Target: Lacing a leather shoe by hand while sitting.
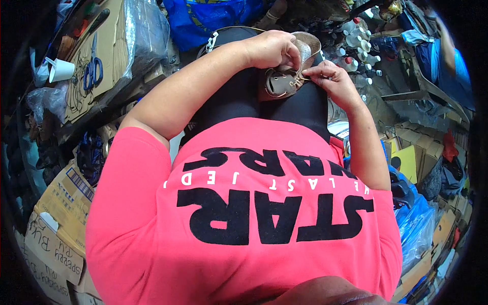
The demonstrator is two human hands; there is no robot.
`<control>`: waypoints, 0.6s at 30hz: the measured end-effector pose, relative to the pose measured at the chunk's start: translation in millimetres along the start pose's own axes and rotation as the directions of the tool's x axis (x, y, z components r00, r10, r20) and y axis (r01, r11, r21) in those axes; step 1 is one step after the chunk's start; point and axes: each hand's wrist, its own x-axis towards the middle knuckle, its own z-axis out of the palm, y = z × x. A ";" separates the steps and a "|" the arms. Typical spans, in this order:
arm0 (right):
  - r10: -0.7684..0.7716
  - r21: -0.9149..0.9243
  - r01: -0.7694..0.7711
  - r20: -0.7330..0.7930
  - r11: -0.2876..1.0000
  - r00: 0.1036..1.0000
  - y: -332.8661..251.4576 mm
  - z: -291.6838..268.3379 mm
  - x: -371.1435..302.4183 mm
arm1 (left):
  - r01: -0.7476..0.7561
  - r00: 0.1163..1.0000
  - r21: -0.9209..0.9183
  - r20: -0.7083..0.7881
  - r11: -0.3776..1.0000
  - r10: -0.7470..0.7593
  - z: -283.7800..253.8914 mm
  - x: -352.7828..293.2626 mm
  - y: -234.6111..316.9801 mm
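A brown shoe [276, 84] rests across my thighs, its pale inside showing at the far end. Light-coloured lace passes through the holes on its front and makes small loops there. At the shoe's left edge, my left hand [274, 50] is closed, thumb and fingers pressed together against the opening; what lies between the fingertips is hidden. From the right, my right hand [334, 84] pinches a thin yellowish lace [305, 78] beside the lace holes. Both hands are close together over the shoe.
To my left, blue-handled scissors [93, 73] lie on cardboard [113, 51], near a white cup [61, 70]. A blue bag [203, 20] sits ahead. Several capped bottles [358, 43] stand at the far right. Cardboard boxes [63, 218] and blue plastic [409, 218] flank me.
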 end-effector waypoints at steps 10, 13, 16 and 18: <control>0.150 0.156 -0.130 -0.129 0.979 0.980 -9.3 18.5 -17.3 | 0.452 0.885 -0.217 -0.011 0.865 -0.466 3.4 -24.8 18.6; 0.133 0.269 -0.092 -0.138 0.959 0.981 -6.8 25.1 -15.3 | 0.504 0.859 -0.181 -0.001 0.845 -0.513 5.5 -19.6 21.8; 0.157 0.274 -0.091 -0.232 0.957 0.960 -6.1 33.5 -14.6 | 0.534 0.843 -0.141 0.010 0.833 -0.538 9.0 -14.4 29.0; 0.164 0.287 -0.095 -0.226 0.953 0.960 -7.1 36.0 -10.9 | 0.546 0.833 -0.168 0.005 0.821 -0.553 15.5 -12.6 25.9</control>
